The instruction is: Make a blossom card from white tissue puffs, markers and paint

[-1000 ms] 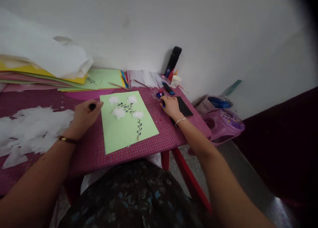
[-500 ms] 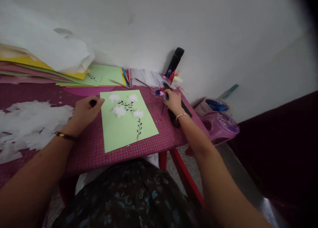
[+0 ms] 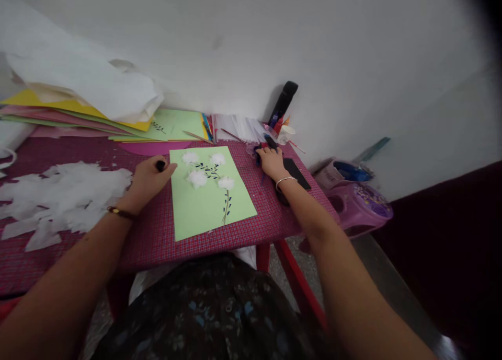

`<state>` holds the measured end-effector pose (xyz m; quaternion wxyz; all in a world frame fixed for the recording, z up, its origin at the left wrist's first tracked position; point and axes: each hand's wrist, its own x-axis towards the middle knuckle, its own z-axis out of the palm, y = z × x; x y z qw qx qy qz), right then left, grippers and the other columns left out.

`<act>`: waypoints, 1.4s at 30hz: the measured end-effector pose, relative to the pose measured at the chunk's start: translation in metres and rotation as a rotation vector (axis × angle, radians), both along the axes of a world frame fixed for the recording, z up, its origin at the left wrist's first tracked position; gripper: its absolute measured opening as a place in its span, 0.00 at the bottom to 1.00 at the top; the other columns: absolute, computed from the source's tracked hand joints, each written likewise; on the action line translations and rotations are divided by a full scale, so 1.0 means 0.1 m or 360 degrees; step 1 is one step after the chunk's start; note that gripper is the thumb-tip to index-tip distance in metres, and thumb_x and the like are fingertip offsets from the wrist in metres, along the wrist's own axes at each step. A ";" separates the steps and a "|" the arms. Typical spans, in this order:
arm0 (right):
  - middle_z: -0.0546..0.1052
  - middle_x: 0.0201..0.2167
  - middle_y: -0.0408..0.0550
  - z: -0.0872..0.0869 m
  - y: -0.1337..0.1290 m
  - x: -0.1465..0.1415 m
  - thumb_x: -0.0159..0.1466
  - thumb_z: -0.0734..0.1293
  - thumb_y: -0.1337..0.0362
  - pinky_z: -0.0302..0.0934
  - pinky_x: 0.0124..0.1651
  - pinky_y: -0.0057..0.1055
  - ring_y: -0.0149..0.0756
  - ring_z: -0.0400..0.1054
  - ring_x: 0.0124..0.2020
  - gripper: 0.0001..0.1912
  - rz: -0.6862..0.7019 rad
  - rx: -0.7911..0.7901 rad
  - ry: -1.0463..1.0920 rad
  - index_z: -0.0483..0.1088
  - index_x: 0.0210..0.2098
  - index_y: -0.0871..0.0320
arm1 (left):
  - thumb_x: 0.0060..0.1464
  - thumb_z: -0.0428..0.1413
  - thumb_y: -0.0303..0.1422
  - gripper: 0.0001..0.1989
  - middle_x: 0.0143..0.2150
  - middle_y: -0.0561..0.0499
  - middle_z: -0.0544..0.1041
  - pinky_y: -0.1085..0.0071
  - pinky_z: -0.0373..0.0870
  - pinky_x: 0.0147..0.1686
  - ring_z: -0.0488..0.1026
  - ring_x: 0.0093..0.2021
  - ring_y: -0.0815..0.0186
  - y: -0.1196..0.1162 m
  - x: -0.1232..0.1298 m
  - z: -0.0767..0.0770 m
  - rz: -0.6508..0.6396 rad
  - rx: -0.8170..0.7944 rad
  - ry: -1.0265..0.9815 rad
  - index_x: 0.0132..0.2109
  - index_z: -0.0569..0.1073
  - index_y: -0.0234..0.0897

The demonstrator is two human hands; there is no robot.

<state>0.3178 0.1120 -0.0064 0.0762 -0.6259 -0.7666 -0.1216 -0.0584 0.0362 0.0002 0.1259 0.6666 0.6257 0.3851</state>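
My left hand (image 3: 152,178) is closed around a small black round-ended object (image 3: 160,165), perhaps a cap or marker end; the rest is hidden. It rests at the left edge of a light green sheet (image 3: 204,208). On that sheet are white fluffy tufts (image 3: 196,178) and a painted brown stem (image 3: 226,200) with dark blue leaves. To the right of the sheet, my right hand (image 3: 273,163) has its fingers bent down over a dark blue object (image 3: 258,154) too covered to name. A dark pen-like item (image 3: 270,141) lies just beyond its fingertips.
Torn white paper pieces (image 3: 66,198) cover the left of the checked tablecloth (image 3: 274,219). Coloured sheets (image 3: 78,117) are stacked behind. White strips (image 3: 237,127), brushes, paint bottles (image 3: 278,125) and a black phone-like slab (image 3: 296,173) lie right. A pink stool (image 3: 363,208) stands beyond.
The view has shifted slightly left. My right hand's fingers have gone from a pinch beside the small pink and blue bits to lying over the dark blue object. My left hand still holds the black object.
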 end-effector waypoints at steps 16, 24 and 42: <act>0.79 0.44 0.49 0.43 -0.53 -0.60 0.66 0.58 0.67 0.64 0.54 0.39 0.40 0.72 0.48 0.14 0.0610 0.0354 0.1006 0.73 0.45 0.54 | 0.53 0.54 0.43 0.21 0.19 0.57 0.55 0.68 0.49 0.27 0.54 0.24 0.69 -0.15 0.13 0.09 -0.0119 0.0118 -0.0165 0.20 0.55 0.39; 0.80 0.40 0.48 0.26 -0.48 -0.77 0.65 0.61 0.68 0.66 0.50 0.40 0.39 0.74 0.42 0.11 0.0680 0.0106 0.1244 0.75 0.41 0.55 | 0.63 0.41 0.43 0.21 0.19 0.54 0.62 0.67 0.60 0.24 0.64 0.21 0.67 -0.07 0.23 0.34 -0.0234 -0.0130 -0.0499 0.24 0.60 0.41; 0.80 0.32 0.44 -0.02 -0.57 -0.60 0.64 0.62 0.61 0.68 0.30 0.39 0.40 0.75 0.29 0.10 0.0273 -0.0462 0.1664 0.74 0.40 0.42 | 0.51 0.53 0.24 0.12 0.24 0.53 0.66 0.64 0.58 0.23 0.63 0.23 0.64 -0.04 -0.28 0.16 -0.0342 0.0521 0.0441 0.26 0.60 0.44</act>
